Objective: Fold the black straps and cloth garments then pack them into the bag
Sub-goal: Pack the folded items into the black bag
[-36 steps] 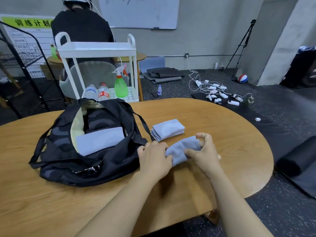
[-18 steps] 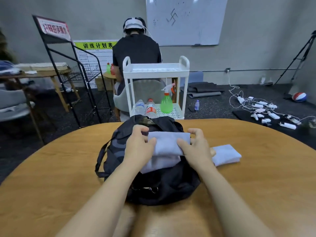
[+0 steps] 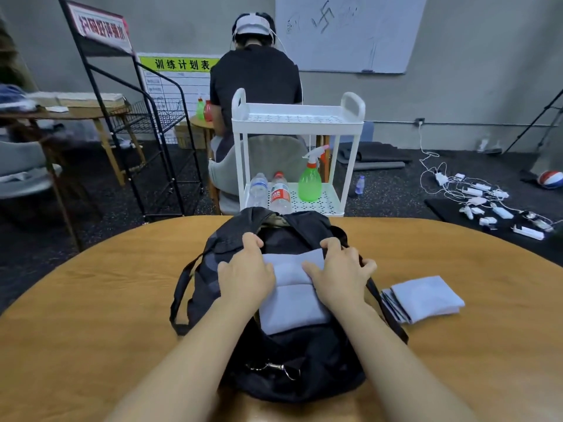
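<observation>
Bag (image 3: pixel 292 370): black, open, on round wooden table (image 3: pixel 91 330)
Top cloth (image 3: pixel 291 268): pale blue, folded, in the bag mouth over a second cloth (image 3: pixel 292 309)
Left hand (image 3: pixel 246 269): fingers curled on the top cloth's left end
Right hand (image 3: pixel 339 272): fingers curled on its right end
Third cloth (image 3: pixel 426 298): folded, on the table just right of the bag
White cart (image 3: pixel 297 147): behind the table

Grey walls with a whiteboard (image 3: pixel 347 28), dark speckled floor (image 3: pixel 393 193), white cart (image 3: pixel 297 117), round wooden table (image 3: pixel 91 300).
</observation>
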Motion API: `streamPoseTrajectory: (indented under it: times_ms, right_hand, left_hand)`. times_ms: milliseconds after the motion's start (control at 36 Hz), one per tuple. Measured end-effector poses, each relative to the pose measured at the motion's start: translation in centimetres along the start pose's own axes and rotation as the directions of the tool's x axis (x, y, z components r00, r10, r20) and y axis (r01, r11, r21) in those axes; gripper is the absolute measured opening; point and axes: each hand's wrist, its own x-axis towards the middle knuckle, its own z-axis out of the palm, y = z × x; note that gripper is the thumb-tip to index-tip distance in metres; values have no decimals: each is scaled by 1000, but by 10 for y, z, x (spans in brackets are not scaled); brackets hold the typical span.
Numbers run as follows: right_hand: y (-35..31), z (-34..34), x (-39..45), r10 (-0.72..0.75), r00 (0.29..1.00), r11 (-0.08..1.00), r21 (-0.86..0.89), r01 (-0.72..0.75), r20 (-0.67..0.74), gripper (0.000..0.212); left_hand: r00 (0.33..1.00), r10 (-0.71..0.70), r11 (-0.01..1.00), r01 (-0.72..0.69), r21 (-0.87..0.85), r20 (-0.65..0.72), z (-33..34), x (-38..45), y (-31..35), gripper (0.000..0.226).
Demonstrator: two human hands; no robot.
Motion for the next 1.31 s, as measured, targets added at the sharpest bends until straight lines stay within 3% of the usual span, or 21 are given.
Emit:
streamPoseTrajectory:
  times_ms: [194,278,361,444,500,556,667,833,944,1028,1111,1194,1306]
  right_hand:
    - [2,3,-3,-48,999,994,-99,47,-3,43]
    - [4,2,-4,-95,995,979,-181,89,-24,39]
    - [4,0,-6,-206,973,948,-267,171,-108,35]
    - [6,3,-8,-405,890,886,-328,326,-209,20]
    - [7,3,-14,-451,884,856,-339,390,-122,29]
    - [10,4,-20,-410,912,867,-319,382,-21,40]
    - [13,-2,-29,-295,946,885,-334,324,135,39]
    - [10,-6,-35,-243,952,910,-297,290,183,37]
    - [11,-9,-33,-259,944,910,-278,309,202,37]
    - [18,-14,-33,-299,946,923,-211,321,128,37]
    - [30,-23,-33,-317,947,943,-124,309,-51,38]
    - [51,-33,-34,-234,938,967,39,252,-256,27]
    - [95,-48,-37,-68,961,985,132,106,-267,17]
  left_hand:
    - [999,51,979,-51,200,3,3,-5,-4,19]
    - [986,160,922,-129,364,-56,6,-11,-5,28]
    - [923,371,897,-328,296,-104,10,-20,-7,37]
    - [899,415,824,-437,359,141,11,-31,-7,56]
    - [888,300,837,-421,350,349,13,-34,-9,58]
    - [868,227,860,-391,328,441,12,-35,-9,55]
    - [837,262,845,-439,305,480,13,-32,-10,55]
    - [794,275,837,-475,271,542,11,-25,-18,55]
    - [807,257,837,-461,295,531,5,-28,-12,55]
    - [829,261,858,-434,275,494,-2,-31,-2,55]
    - [850,299,859,-438,266,434,-6,-33,13,55]
    - [851,346,878,-442,182,395,-2,-37,34,53]
    - [835,471,860,-506,62,286,15,-43,68,43]
